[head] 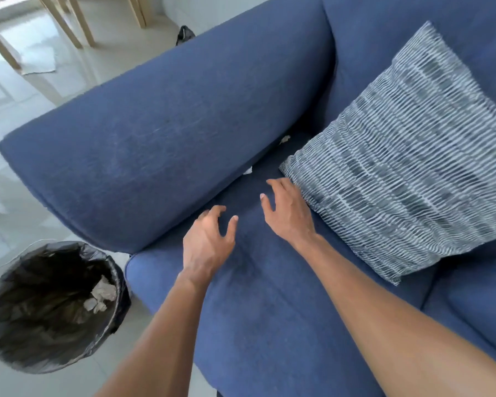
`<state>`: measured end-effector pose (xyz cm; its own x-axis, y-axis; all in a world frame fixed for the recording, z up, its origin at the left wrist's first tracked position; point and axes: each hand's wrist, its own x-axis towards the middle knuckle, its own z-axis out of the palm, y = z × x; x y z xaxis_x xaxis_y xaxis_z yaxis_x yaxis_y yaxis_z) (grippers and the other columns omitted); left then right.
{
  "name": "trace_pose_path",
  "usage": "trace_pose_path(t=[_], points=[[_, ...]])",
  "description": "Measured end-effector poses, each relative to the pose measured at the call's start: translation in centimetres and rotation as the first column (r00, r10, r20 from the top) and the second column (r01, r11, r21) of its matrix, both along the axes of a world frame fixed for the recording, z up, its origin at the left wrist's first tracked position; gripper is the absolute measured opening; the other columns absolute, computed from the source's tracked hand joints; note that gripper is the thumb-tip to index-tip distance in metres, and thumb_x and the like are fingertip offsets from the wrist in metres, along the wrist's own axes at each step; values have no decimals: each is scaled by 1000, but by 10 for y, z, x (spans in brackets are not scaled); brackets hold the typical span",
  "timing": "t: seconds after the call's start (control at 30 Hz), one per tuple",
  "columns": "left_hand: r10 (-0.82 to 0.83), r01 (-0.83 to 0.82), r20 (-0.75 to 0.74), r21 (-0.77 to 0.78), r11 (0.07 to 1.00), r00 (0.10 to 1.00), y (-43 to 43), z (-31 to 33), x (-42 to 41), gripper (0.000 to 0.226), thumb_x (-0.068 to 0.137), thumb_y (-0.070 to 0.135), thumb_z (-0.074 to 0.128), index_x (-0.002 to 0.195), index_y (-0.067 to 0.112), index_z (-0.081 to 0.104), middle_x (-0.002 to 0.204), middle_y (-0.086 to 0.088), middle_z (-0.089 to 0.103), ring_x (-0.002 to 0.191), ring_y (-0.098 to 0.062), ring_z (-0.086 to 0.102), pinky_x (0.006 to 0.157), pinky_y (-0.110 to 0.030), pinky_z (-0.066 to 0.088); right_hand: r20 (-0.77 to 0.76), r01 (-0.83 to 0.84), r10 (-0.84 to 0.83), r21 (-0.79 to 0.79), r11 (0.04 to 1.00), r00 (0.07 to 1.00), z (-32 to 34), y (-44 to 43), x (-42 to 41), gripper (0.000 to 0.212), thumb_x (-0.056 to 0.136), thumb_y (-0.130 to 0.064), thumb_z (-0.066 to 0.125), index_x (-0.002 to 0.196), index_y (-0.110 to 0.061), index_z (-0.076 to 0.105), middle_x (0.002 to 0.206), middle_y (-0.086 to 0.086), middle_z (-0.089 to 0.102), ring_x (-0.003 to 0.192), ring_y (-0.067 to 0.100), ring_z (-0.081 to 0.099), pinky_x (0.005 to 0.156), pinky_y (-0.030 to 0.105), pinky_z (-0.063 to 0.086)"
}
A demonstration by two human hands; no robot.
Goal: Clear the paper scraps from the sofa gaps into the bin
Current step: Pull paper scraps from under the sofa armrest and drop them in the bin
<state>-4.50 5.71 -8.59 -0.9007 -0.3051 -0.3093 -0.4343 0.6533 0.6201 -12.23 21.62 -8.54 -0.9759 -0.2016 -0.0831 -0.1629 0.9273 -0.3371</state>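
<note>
Both hands are held out over the blue sofa (269, 296) seat, and nothing is gripped in either. The left hand (208, 242) is spread with fingers curled a bit, close to the gap where the armrest (166, 144) meets the seat. The right hand (287, 213) is spread too, its far edge just beside the striped pillow (407, 156), maybe touching it, hard to tell.

Two white scraps can be seen stuck in that gap: one scrap (247, 170) just past the fingertips, another scrap (284, 138) further back near the pillow's corner. The bin (0, 333) is parked on the floor (26, 110) by the sofa's front corner, lined with a black bag, with some crumpled paper (100, 295) already inside.
</note>
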Motion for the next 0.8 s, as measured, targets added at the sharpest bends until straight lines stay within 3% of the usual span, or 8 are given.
trace_pose_path(t=[0.13, 0.3, 0.4, 0.5, 0.63, 0.8], points=[[0, 1, 29, -32, 999, 1000, 23, -19, -40, 42, 101, 37, 53, 137, 16, 59, 133, -2, 66, 119, -22, 64, 91, -35, 51, 66, 0, -1, 9, 1000, 998, -17, 5, -48, 41, 99, -24, 54, 133, 0, 52, 128, 13, 53, 120, 28, 51, 100, 36, 46], [84, -79, 145, -43, 996, 986, 55, -40, -88, 44, 102, 31, 51, 139, 6, 53, 141, -11, 58, 132, -31, 53, 112, -43, 40, 104, 92, -97, 56, 994, 990, -37, 1, -101, 33, 91, -15, 60, 119, 2, 56, 123, 20, 55, 117, 33, 51, 103, 36, 39], [188, -162, 224, -128, 978, 956, 72, -58, -128, 41, 102, 36, 47, 128, 6, 59, 134, -14, 62, 127, -33, 55, 111, -43, 35, 185, 177, -189, 80, 981, 964, -54, 3, -144, 46, 89, -18, 63, 127, 5, 52, 130, 24, 51, 122, 36, 48, 106, 37, 38], [290, -255, 196, -187, 949, 937, 84, -61, -131, 41, 99, 40, 50, 117, 7, 67, 125, -14, 68, 121, -33, 58, 107, -44, 31, 167, 237, -251, 95, 967, 954, -55, 6, -164, 65, 87, -21, 67, 139, 8, 42, 140, 25, 43, 127, 39, 42, 110, 39, 35], [516, -487, 201, -179, 855, 832, 98, -72, -154, 51, 92, 52, 57, 118, 11, 72, 133, -14, 65, 133, -31, 47, 113, -46, 25, 198, 344, -355, 88, 935, 914, -71, 11, -193, 69, 84, -24, 73, 142, 2, 44, 157, 21, 25, 143, 38, 25, 118, 39, 25], [714, -698, 244, -162, 697, 656, 106, -78, -178, 61, 83, 67, 63, 118, 18, 74, 136, -11, 62, 136, -30, 43, 119, -44, 18, 211, 390, -409, 127, 912, 888, -86, 17, -214, 64, 87, -28, 71, 140, -2, 49, 161, 20, 21, 148, 37, 22, 122, 41, 18]])
